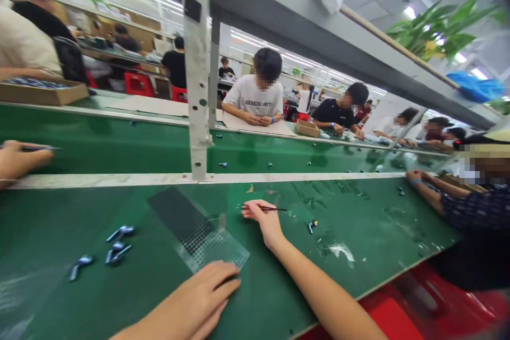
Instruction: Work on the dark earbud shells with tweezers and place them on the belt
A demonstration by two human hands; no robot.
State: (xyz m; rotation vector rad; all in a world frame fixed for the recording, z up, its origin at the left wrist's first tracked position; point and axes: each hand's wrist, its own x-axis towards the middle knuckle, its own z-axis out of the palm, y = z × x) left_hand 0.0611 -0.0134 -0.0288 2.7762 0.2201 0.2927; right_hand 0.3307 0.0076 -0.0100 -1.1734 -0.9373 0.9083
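My right hand (265,220) is over the green bench mat, pinching a thin dark pen-like tool (269,208) whose tip points right. A small dark part with a bright end (312,226) lies just right of it. My left hand (207,289) is at the bottom of the view, with its fingers curled and touching the lower edge of a clear sheet with a dark mesh patch (195,228). Several blue-grey earbud-shaped parts (119,234) lie on the green mat (358,212) to the left of the sheet.
A white rail (279,176) divides my mat from a second green belt (99,143) holding scattered small parts. A metal post (197,69) rises from the rail. A co-worker's hand (24,159) holds a similar tool at left; another person's forearm (434,188) lies at right.
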